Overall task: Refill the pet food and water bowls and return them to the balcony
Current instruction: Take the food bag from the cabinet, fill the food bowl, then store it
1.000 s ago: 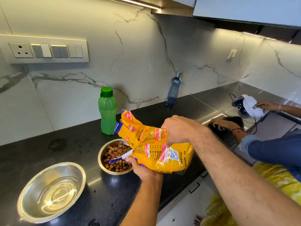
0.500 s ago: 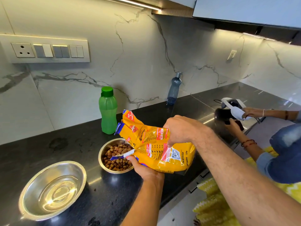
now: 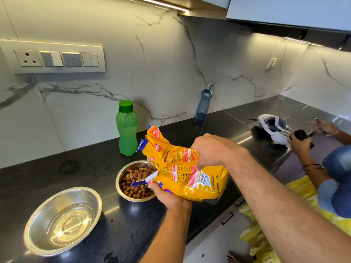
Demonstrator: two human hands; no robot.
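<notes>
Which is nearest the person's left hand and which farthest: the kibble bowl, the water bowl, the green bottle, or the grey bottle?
From the left hand, under the yellow bag:
1. Kibble bowl, right beside it, to its left.
2. Green bottle, behind the kibble bowl, toward the wall.
3. Water bowl, far left, at the counter's front.
4. Grey bottle, against the back wall, to the right.
Two and three are close.
</notes>
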